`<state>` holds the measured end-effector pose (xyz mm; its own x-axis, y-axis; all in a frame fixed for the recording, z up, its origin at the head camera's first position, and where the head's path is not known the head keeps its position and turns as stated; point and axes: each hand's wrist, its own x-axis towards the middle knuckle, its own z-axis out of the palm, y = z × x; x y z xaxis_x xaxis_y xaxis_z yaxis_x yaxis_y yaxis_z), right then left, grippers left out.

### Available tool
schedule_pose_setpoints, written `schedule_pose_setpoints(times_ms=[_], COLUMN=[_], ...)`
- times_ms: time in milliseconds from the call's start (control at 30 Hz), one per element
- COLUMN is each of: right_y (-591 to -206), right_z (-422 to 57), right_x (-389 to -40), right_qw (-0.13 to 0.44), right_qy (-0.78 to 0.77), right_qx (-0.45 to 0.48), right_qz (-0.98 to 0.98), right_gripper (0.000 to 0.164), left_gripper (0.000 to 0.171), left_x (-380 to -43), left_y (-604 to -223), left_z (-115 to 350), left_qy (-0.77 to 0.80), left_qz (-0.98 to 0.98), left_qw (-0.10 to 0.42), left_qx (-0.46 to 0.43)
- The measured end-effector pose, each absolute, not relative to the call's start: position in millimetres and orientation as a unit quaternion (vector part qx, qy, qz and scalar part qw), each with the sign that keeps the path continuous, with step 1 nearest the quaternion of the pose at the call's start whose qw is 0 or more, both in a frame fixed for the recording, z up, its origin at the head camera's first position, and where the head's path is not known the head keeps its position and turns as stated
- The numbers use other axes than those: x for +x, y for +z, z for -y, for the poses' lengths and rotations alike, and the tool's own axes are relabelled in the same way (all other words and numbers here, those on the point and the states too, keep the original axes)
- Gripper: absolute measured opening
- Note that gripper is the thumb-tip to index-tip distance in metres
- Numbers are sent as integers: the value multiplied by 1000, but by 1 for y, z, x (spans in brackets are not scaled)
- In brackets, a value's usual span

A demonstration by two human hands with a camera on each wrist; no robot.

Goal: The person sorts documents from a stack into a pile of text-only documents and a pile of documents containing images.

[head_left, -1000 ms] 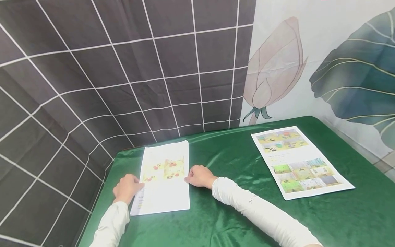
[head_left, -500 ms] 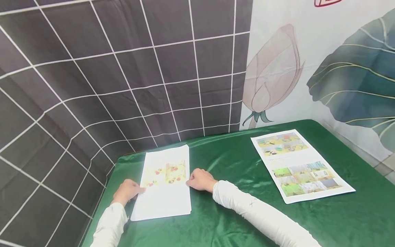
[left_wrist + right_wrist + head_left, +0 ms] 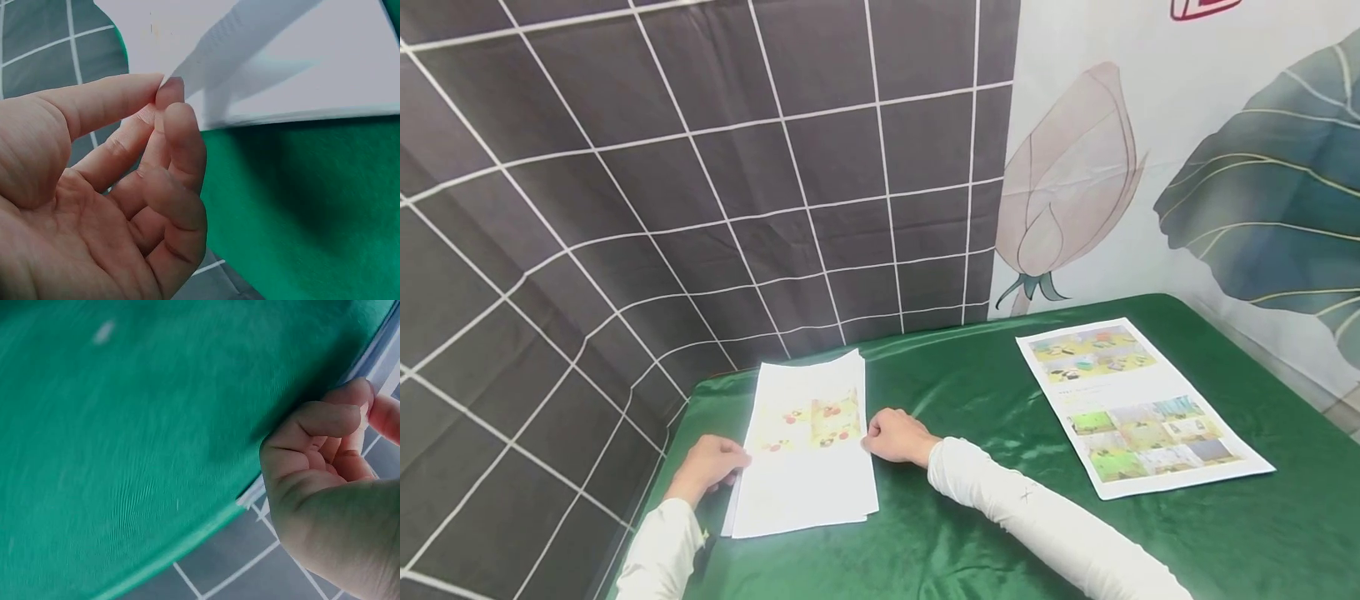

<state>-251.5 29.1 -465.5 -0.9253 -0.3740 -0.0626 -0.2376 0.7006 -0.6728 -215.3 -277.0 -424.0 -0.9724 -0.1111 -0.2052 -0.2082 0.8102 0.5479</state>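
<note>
The lower sheets point(image 3: 729, 518) of the paper stack point(image 3: 808, 510) are mostly covered by its top sheet point(image 3: 797, 479), whose printed pictures point(image 3: 810, 423) are blurred. Right of the stack, another sheet point(image 3: 1116, 396) carries text too small to read. The sleeves point(image 3: 658, 546) beside the stack are cut off.

Grn cloth-covered tbl point(image 3: 955, 383) has paper stack point(image 3: 805, 492) on L, printed pg point(image 3: 1127, 402) on R.

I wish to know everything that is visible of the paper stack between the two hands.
The paper stack is white, thin-looking sheets lying on the green cloth, their edges not quite aligned. Pale yellow and red pictures are printed around its middle. The left hand pinches a raised sheet by its edge; the right hand touches the right edge.
</note>
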Motion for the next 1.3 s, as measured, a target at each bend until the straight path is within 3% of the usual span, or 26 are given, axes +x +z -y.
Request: schedule_pose_setpoints(times_ms=[333, 633, 1300], right_y=[-431, -409, -402], right_z=[-60, -102, -177], right_x=[-256, -259, -245], right_qw=[49, 60, 67], right_qy=[-328, -314, -316], right_qx=[-184, -155, -137], right_qz=[-925, -935, -936], right_gripper=[30, 22, 18], left_gripper=[31, 34, 19], left_x=[-224, -235, -250], left_y=[-413, -406, -403], left_z=[255, 226, 164], left_qy=[324, 344, 388], left_qz=[-940, -931, -910], left_qw=[80, 111, 147], left_qx=[-66, -49, 5])
